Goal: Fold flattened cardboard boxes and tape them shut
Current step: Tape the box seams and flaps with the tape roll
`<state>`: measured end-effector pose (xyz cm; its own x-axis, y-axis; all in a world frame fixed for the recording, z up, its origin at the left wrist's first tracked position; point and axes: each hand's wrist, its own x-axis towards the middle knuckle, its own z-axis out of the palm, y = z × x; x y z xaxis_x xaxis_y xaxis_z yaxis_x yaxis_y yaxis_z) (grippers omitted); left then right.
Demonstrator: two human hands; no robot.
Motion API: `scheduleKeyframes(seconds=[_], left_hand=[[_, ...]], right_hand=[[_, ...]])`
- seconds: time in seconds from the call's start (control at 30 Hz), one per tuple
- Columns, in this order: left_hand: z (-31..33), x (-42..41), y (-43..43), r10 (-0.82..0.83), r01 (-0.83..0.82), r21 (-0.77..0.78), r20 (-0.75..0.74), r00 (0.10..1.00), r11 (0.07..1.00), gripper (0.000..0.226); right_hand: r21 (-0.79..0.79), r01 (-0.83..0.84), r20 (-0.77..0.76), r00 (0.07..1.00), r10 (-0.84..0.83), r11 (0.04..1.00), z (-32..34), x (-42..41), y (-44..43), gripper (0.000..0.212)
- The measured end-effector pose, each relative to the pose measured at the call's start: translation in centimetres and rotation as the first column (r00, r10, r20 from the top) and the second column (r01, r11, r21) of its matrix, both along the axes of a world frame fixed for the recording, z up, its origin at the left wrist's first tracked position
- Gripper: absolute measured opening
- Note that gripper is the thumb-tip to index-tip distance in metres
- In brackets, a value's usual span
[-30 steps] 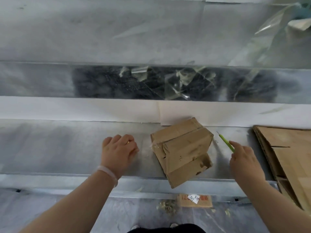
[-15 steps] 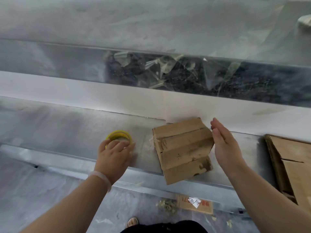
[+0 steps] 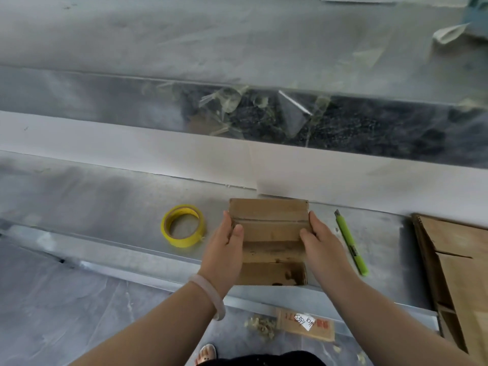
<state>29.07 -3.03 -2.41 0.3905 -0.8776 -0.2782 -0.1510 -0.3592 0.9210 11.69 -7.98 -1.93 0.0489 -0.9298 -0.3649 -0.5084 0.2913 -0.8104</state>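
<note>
1. While it sits on the metal bench (image 3: 92,207) close to the front edge, the cardboard box (image 3: 269,233) is clasped from both sides. Its top flaps are folded down, and a seam runs across them from side to side.
2. The left hand (image 3: 224,249) grips the box's left side. The thumb lies over the top face just below the seam, and the fingers press along the left wall, with the tips near the far corner.
3. The right hand (image 3: 322,247) grips the right side in the same way, thumb on top and fingers flat along the right wall.
4. The box touches both palms. Its front wall is bare, with dark stains at the lower right.
5. Whether tape covers the seam cannot be told.
6. A pale bracelet (image 3: 211,294) circles the left wrist.
7. A yellow tape roll (image 3: 182,240) lies flat on the bench just left of the left hand, not touching it.
8. A green utility knife (image 3: 350,247) lies to the right of the right hand, blade end pointing away.
9. A stack of flattened cardboard (image 3: 462,260) fills the bench's far right end.
</note>
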Motion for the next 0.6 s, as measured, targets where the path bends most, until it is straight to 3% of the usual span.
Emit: scheduleKeyframes(seconds=[0.07,0.2,0.23,0.3,0.4,0.5,0.57,0.6], left_hand=[[0.1,0.0,-0.7,0.002,-0.003,0.023,0.046,0.999,1.0,0.047],[-0.5,0.5,-1.4,-0.039,0.033,0.057,0.112,0.993,0.998,0.077],[-0.7,0.5,-1.3,-0.025,0.022,0.061,0.061,0.998,0.998,0.067],[-0.4,0.5,-0.9,-0.007,0.009,0.044,-0.031,0.999,0.999,0.019],[-0.4,0.3,-0.6,0.0,0.005,0.033,-0.143,0.99,0.999,0.035],[0.3,0.4,-1.1,0.029,-0.014,0.077,-0.192,0.981,0.997,0.028],[0.3,0.7,-1.8,0.002,0.008,0.093,-0.106,0.994,0.996,0.025],[0.1,0.7,-2.2,-0.019,0.024,0.12,-0.036,0.999,0.993,0.048]], right_hand=[[-0.006,0.008,-0.009,1.0,-0.008,1.0,-0.1,0.4,-0.4,0.056],[-0.026,0.014,-0.108,0.994,-0.016,1.0,-0.5,0.9,-1.3,0.049],[-0.029,0.017,-0.092,0.996,-0.02,0.999,-0.6,0.9,-1.2,0.04],[-0.024,0.011,-0.056,0.998,-0.013,1.0,-0.9,0.9,-1.2,0.026],[-0.009,0.002,-0.014,1.0,-0.002,1.0,-0.8,1.0,-0.9,0.032],[0.058,0.051,0.044,0.998,-0.053,0.997,-0.3,1.2,-1.0,0.035],[0.08,0.054,0.028,0.998,-0.056,0.995,-0.1,1.3,-1.5,0.036],[0.083,0.058,0.025,0.998,-0.061,0.995,0.1,1.3,-1.8,0.036]])
